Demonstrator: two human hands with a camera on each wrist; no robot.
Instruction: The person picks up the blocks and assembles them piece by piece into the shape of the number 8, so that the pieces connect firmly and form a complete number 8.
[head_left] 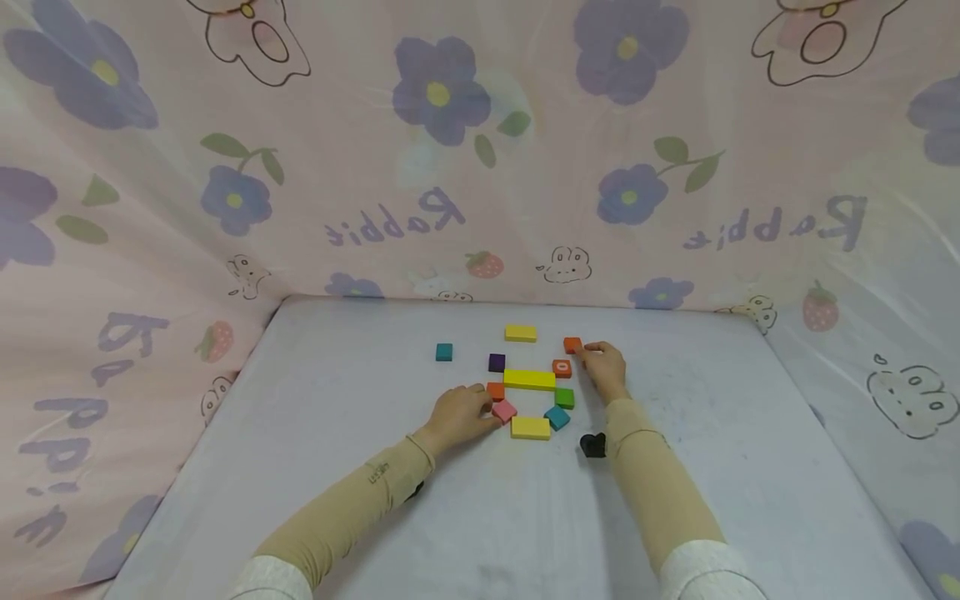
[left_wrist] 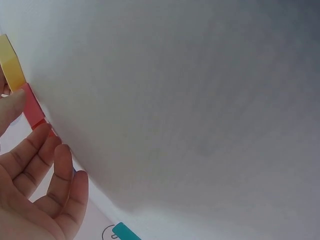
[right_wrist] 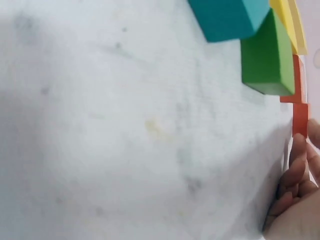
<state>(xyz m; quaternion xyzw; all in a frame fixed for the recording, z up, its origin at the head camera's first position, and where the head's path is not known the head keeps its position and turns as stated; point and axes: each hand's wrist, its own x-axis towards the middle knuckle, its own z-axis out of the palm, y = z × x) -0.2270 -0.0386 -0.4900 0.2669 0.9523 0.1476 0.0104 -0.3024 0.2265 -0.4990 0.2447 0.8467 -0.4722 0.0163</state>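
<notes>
My left hand (head_left: 459,415) lies beside a pink block (head_left: 505,412) and an orange-red block (head_left: 496,391). In the left wrist view, its thumb is against the pink block (left_wrist: 33,106) and a loosely bent fingertip touches the orange-red one. Farther back, my right hand (head_left: 604,367) pinches an orange block (head_left: 573,345) between thumb and fingertips. Just in front of that sits another orange block (head_left: 562,367) with a pale ring on its face. A long yellow block (head_left: 529,380), a green block (head_left: 565,398), a teal block (head_left: 557,417) and a yellow block (head_left: 530,428) form a loop with the left-hand pieces.
A purple block (head_left: 497,362) stands behind the loop's left side. Farther off are a teal block (head_left: 444,352) and a yellow block (head_left: 521,333). A black heart-shaped object (head_left: 593,445) is by the right wrist. Printed sheets wall the white table (head_left: 510,533).
</notes>
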